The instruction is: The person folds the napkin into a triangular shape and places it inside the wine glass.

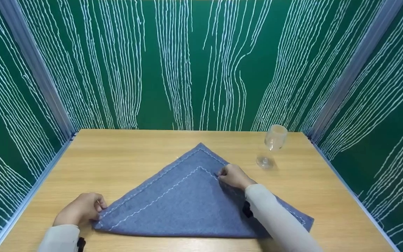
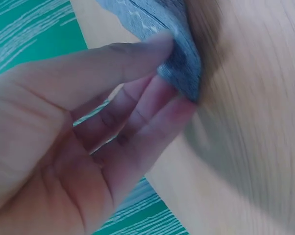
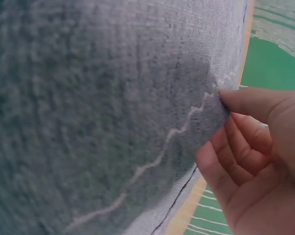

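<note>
A blue-grey cloth (image 1: 184, 206) with pale wavy stitching along its edges lies folded into a triangle on the table, its point toward the back. My left hand (image 1: 81, 209) is at the cloth's left corner. In the left wrist view, the thumb and fingers pinch that corner (image 2: 184, 71). Over the right slope of the triangle, my right hand (image 1: 235, 176) pinches the stitched edge of the upper layer. The right wrist view shows this edge (image 3: 186, 122) between thumb and fingers. My right forearm covers part of the cloth's right side.
A clear stemmed glass (image 1: 275, 138) stands at the back right of the wooden table (image 1: 117, 150), beyond my right hand. Green panels (image 1: 201, 70) with white wavy lines rise behind the table and on both sides, joined by grey corner posts (image 1: 35, 63).
</note>
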`<state>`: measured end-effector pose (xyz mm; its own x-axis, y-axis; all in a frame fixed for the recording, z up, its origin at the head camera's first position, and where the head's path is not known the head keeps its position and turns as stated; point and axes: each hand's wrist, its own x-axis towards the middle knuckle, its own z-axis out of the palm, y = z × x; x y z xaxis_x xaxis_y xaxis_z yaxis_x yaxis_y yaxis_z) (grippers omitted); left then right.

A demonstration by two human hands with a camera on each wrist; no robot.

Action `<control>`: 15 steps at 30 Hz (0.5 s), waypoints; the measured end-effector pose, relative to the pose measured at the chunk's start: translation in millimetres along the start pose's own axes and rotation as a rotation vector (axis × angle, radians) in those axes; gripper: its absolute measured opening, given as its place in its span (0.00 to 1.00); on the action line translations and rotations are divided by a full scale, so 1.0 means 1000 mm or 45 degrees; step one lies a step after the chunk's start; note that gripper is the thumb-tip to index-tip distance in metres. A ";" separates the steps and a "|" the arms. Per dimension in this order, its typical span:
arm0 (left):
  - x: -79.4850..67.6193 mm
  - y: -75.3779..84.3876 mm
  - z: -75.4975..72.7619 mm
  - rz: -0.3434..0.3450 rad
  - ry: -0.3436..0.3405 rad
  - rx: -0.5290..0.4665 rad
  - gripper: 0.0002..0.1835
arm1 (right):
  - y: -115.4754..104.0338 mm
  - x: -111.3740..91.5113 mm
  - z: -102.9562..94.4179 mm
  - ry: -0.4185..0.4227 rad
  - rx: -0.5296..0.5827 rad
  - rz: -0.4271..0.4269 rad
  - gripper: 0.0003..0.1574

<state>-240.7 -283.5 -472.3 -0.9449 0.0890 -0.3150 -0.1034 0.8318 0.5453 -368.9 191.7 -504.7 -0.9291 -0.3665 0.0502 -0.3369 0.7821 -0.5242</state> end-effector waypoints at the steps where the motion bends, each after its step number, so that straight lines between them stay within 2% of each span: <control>1: 0.000 -0.001 0.000 0.007 0.007 -0.007 0.16 | 0.000 0.001 0.000 0.013 0.015 0.001 0.03; 9: 0.004 -0.006 -0.002 -0.027 -0.007 -0.095 0.16 | -0.002 0.007 -0.004 0.176 0.038 0.020 0.03; 15: 0.004 -0.008 -0.002 -0.038 -0.027 -0.107 0.16 | 0.002 0.012 -0.010 0.289 0.094 0.034 0.03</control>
<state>-244.7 -291.3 -476.6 -0.9344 0.0773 -0.3477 -0.1578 0.7853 0.5987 -381.8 193.6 -496.7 -0.9509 -0.2170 0.2205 -0.3071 0.7482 -0.5881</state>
